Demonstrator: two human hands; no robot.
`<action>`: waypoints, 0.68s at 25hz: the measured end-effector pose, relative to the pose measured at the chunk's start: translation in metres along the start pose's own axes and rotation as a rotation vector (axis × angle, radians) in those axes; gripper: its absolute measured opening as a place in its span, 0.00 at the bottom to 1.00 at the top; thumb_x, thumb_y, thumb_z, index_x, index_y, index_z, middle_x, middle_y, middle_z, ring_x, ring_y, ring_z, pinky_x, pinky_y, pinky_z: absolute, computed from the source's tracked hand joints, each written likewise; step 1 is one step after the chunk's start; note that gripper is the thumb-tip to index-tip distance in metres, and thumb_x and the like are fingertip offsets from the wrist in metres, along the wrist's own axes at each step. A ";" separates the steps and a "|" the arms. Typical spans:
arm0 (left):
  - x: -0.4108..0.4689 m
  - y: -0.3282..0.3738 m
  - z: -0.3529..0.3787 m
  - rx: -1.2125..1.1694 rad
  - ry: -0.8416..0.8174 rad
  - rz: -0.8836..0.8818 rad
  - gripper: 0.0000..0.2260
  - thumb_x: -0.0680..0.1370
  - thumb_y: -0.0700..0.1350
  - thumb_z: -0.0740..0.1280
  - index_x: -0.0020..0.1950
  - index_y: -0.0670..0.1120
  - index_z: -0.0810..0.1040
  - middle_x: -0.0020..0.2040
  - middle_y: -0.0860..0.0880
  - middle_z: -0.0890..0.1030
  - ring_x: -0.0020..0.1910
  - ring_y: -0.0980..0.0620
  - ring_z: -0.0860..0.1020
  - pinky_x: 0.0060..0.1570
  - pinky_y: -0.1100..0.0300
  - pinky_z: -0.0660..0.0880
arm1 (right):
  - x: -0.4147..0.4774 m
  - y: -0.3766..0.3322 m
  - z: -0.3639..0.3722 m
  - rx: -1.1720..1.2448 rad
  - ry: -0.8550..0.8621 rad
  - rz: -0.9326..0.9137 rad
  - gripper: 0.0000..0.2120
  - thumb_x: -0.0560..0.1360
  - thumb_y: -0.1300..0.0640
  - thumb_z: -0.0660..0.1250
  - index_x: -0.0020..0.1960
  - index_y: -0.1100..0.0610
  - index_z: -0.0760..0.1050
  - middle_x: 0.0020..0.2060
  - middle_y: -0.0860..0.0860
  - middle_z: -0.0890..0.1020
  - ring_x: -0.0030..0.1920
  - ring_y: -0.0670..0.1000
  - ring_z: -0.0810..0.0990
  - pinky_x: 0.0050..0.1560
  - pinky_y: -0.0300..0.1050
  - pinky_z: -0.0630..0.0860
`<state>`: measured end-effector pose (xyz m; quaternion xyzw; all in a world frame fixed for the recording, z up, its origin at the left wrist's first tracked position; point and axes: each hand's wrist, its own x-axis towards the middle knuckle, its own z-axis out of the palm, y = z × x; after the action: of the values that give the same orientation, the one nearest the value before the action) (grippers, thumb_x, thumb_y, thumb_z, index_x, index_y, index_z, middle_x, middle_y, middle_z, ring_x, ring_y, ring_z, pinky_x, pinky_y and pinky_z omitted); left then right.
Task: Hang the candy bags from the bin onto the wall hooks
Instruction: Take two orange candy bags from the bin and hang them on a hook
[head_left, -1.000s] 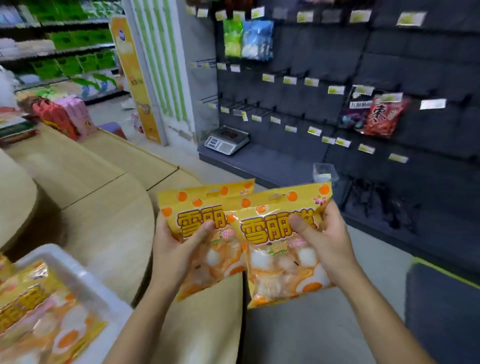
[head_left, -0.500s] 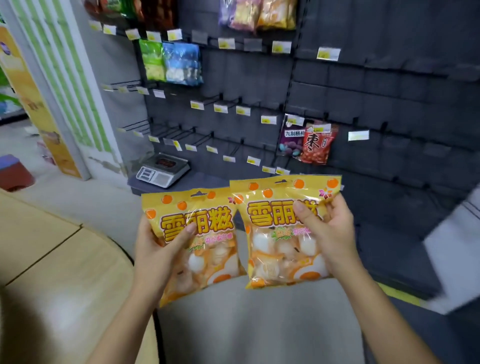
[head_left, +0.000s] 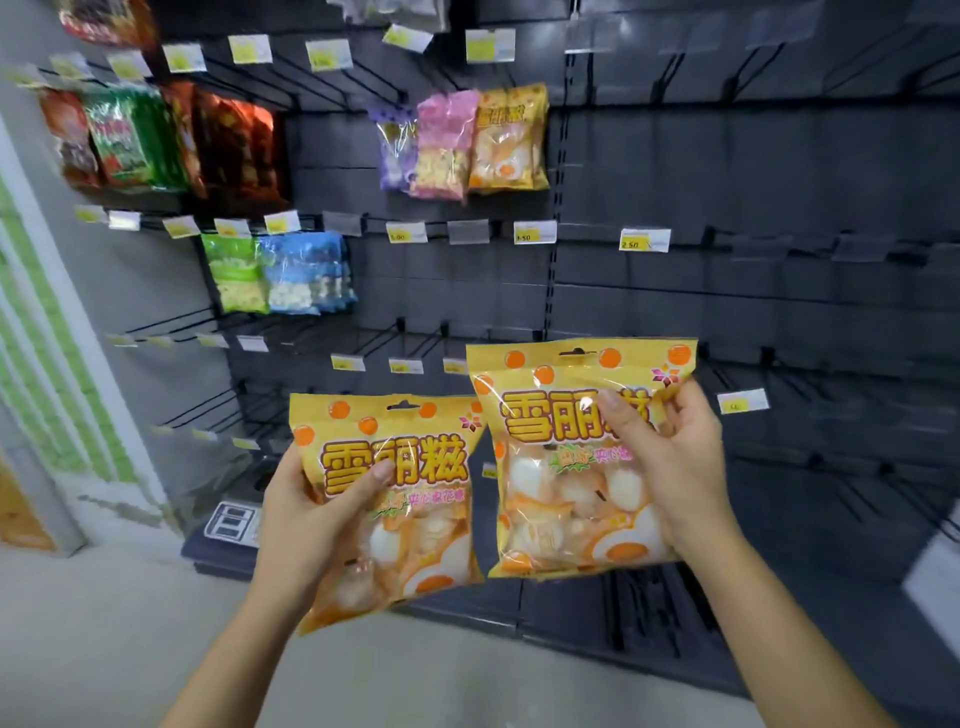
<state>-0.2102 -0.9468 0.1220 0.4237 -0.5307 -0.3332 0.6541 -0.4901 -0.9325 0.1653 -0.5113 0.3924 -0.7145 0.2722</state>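
Candy bags: one in the left hand (head_left: 311, 512), thumb pinching its front; a second bag (head_left: 571, 457) in the right hand (head_left: 670, 467), held higher. Wall hooks (head_left: 415, 332) just above. Risk: both hands occupied, so the small hang-hole may miss a prong and the bag may slip.

The yellow candy bag (head_left: 395, 499) on the left carries large orange characters reading 雪丽糍, with a smaller pink line beneath that is too blurred to read. The second yellow candy bag (head_left: 571, 467), on the right, shows 雪丽 before a thumb covers the third character. On the dark hook wall, one yellow-and-white price tag (head_left: 644, 240) reads 2.50; another price tag (head_left: 535, 232) seems to end in .50. The other tags are illegible.
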 end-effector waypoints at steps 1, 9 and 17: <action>0.021 -0.009 0.005 -0.010 -0.006 0.000 0.14 0.61 0.51 0.77 0.44 0.55 0.80 0.41 0.53 0.87 0.40 0.54 0.85 0.38 0.61 0.80 | 0.019 0.009 0.006 0.015 0.004 -0.005 0.17 0.62 0.44 0.77 0.48 0.44 0.77 0.47 0.45 0.86 0.50 0.48 0.85 0.47 0.42 0.82; 0.173 -0.070 0.050 -0.100 0.032 0.021 0.16 0.63 0.49 0.76 0.48 0.49 0.80 0.44 0.50 0.87 0.44 0.50 0.85 0.42 0.57 0.80 | 0.165 0.081 0.050 0.012 -0.001 -0.049 0.17 0.64 0.46 0.76 0.50 0.46 0.77 0.47 0.45 0.86 0.50 0.48 0.85 0.44 0.37 0.81; 0.318 -0.088 0.055 -0.151 -0.006 0.082 0.13 0.63 0.50 0.76 0.46 0.52 0.82 0.44 0.50 0.87 0.43 0.52 0.85 0.36 0.66 0.79 | 0.292 0.109 0.129 0.020 0.004 -0.119 0.20 0.63 0.44 0.77 0.51 0.47 0.77 0.50 0.47 0.86 0.52 0.49 0.85 0.47 0.41 0.82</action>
<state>-0.1947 -1.2760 0.1777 0.3502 -0.5230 -0.3467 0.6954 -0.4660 -1.2589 0.2465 -0.5294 0.3550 -0.7342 0.2336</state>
